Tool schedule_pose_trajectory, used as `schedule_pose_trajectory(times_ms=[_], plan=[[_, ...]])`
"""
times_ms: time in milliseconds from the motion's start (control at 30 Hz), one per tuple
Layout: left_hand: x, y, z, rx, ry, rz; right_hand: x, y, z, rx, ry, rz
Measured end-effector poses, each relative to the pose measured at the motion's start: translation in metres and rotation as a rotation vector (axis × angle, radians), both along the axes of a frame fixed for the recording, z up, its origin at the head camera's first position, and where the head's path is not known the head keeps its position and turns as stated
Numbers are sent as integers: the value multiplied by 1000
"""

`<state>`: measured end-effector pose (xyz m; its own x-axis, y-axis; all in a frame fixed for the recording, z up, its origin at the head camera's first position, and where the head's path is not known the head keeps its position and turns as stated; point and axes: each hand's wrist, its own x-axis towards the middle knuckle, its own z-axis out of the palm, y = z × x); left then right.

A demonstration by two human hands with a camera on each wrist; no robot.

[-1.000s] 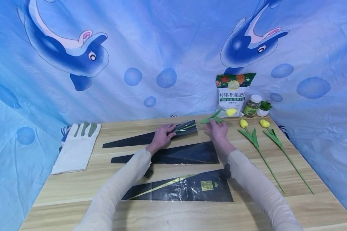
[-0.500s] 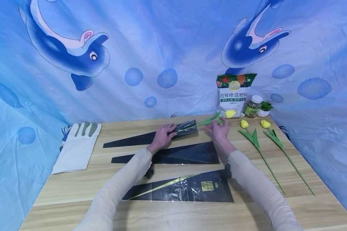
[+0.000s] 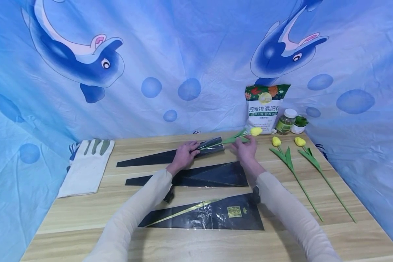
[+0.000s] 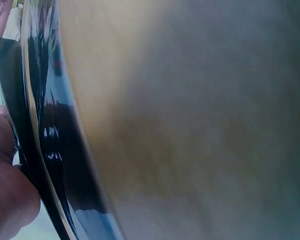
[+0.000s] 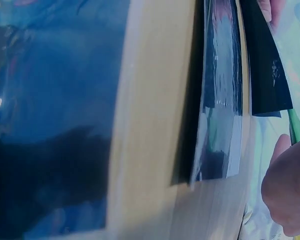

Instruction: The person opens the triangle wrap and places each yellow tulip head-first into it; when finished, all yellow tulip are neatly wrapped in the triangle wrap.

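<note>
Toward the far edge of the table [image 3: 196, 247], the left hand [image 3: 185, 153] holds a dark wrapping sleeve [image 3: 157, 157] close to its wide end, thumb and fingers narrow on the film. At the sleeve's mouth a dark layer and a clear layer part from each other. Just beyond that mouth, on the side of the table's right edge, the right hand [image 3: 245, 148] pinches a yellow tulip [image 3: 230, 139] among its leaves, just below the bloom. Its stem runs back along the sleeve toward the left hand; how much of it lies inside I cannot tell. Nearer the near edge lie a second sleeve [image 3: 213, 174], then a third sleeve [image 3: 216, 216] with a gold square print. One loose tulip [image 3: 289, 165] and another loose tulip [image 3: 319, 167] lie near the right edge, blooms toward the far right corner. By that corner stand a printed bag [image 3: 263, 112], a lidded jar [image 3: 285, 122] and a potted plant [image 3: 299, 124]. Near the far left corner lies a white glove [image 3: 88, 171]
</note>
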<state>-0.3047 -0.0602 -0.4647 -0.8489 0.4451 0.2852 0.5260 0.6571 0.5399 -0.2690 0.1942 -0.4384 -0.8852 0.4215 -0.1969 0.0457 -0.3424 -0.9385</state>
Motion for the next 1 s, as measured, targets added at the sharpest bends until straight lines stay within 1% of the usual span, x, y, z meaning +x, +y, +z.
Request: schedule_pose_trajectory(times_ms=[133,300,400,600,767,867,1000], plan=[[2,1,1,7,-3,12,-1,-3,-2,45,-2,6],[3,3,2,12,6,8,0,-7,-4,99,-9,19],[2,3,1,6,16,5,0,-8,-5,118,-14,33],[2,6,1,14,14,10,0,-13,-6,151,-15,65],[3,8,2,20,15,16,-1,-16,-7,173,-9,67],[3,9,2,20,24,16,-1,-16,-8,130,-6,66],[3,9,1,18,39,10,-2,-12,-7,21,-11,56]])
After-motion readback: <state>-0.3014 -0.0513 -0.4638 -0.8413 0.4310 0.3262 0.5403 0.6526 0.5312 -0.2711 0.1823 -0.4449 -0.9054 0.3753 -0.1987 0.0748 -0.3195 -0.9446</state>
